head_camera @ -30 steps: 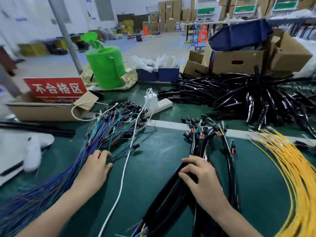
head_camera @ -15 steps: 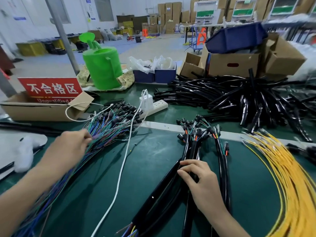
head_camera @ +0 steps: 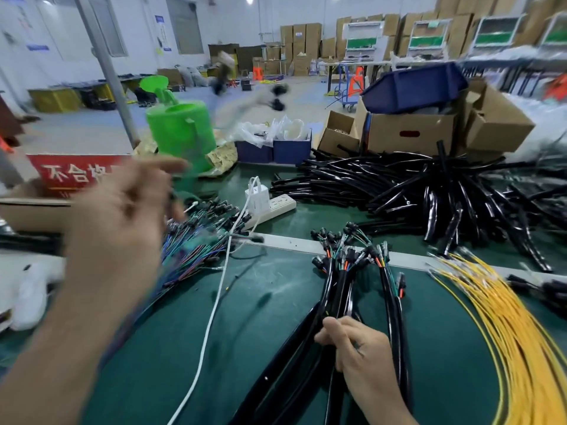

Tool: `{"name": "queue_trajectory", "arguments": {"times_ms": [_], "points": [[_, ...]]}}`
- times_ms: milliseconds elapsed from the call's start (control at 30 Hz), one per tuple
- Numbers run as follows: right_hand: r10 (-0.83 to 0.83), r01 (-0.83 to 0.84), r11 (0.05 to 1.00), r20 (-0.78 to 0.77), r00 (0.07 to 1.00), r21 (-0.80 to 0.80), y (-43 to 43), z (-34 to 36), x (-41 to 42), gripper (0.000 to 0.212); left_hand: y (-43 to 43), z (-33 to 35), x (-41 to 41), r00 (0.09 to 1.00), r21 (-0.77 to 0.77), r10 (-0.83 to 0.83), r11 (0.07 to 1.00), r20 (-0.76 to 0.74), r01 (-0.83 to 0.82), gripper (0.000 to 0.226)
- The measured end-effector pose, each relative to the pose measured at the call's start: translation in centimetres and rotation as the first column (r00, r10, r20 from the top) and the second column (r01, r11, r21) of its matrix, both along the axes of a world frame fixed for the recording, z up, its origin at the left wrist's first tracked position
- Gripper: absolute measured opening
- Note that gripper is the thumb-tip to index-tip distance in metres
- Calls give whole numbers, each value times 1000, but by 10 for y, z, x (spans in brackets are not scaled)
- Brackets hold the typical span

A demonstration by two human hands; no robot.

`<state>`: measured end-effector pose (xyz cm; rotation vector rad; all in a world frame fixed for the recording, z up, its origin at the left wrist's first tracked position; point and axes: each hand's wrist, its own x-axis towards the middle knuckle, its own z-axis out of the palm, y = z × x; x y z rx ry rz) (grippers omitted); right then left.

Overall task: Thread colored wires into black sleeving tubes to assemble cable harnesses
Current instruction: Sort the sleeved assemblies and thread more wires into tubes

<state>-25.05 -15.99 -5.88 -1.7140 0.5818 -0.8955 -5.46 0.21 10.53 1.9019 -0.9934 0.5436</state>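
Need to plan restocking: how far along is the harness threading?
Done: several sleeved harnesses, gripped by the right hand. In hand: the blurred left hand is raised above the colored wires, grip unclear. Left: a large pile of black tubes and many yellow wires.

**Left hand up, one wire airborne**

Has lifted the left hand [head_camera: 122, 216] off the coloured wire bundle [head_camera: 196, 250] on the bench [head_camera: 251, 317] and swung it up in front of the red sign [head_camera: 70, 173], too blurred to read the grip. Has whipped a single wire with black connectors [head_camera: 277, 96] into the air above the green watering can [head_camera: 181, 133]. Has slid the right hand [head_camera: 362, 354] back along the black sleeved harnesses [head_camera: 337, 289], nearer the body, with fingers [head_camera: 329, 325] curled round them.
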Motion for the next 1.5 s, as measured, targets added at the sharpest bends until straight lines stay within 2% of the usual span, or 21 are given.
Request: {"name": "queue_trajectory", "arguments": {"times_ms": [67,100,167,233,300,333,467,567,667,733,833,900,1033,1133,1267,1400,1433,1500], "points": [[77,-77,994,-2,997,82,0,3,1,72,-21,-26,-49,958,26,-272,961,-92,276,20],[118,-117,983,2,993,141,0,5,1,75,-30,-45,-69,927,68,-344,932,-151,357,21],[170,-173,948,32,985,268,-3,10,2,71,-40,-85,-89,865,174,-375,877,-333,447,22],[187,-182,927,16,982,327,-5,10,2,52,-37,-113,-99,802,266,-362,810,-475,523,20],[202,-179,930,-37,979,322,-8,7,2,26,-31,-129,-110,752,308,-389,738,-532,600,29],[204,-179,926,-43,978,332,-8,7,1,20,-28,-134,-113,739,306,-407,722,-537,620,34],[175,-171,883,32,984,438,-9,10,0,26,-24,-137,-100,785,281,-360,791,-504,543,24],[187,-210,835,98,978,509,-10,12,-2,31,-27,-136,-90,774,229,-275,852,-570,471,18],[177,-226,807,142,974,545,-12,12,-3,33,-39,-139,-73,837,273,-201,885,-508,378,22],[154,-231,795,182,971,561,-12,11,-2,32,-47,-140,-62,850,393,-126,846,-512,362,38],[85,-234,780,273,958,581,-14,11,-2,31,-56,-144,-55,886,621,-33,701,-463,351,67],[13,-255,742,367,930,620,-15,13,-3,32,-60,-147,-52,903,688,13,651,-430,319,75],[-118,-262,650,435,893,713,-23,16,-10,37,-59,-148,-40,869,623,52,718,-493,311,68],[-124,-265,613,423,898,744,-26,16,-11,35,-53,-140,-26,842,537,87,804,-532,256,48],[-116,-274,581,412,904,766,-28,14,-12,24,-41,-114,-4,875,445,137,891,-464,96,30],[-118,-306,556,438,891,773,-30,11,-10,14,-16,-74,14,900,195,-31,973,-435,128,34],[-117,-306,555,437,892,774,-30,11,-9,13,-7,-62,18,924,143,-92,978,-371,155,37],[-109,-293,565,423,900,771,-30,11,-7,26,9,-45,33,964,60,-153,984,-218,170,35]]}}
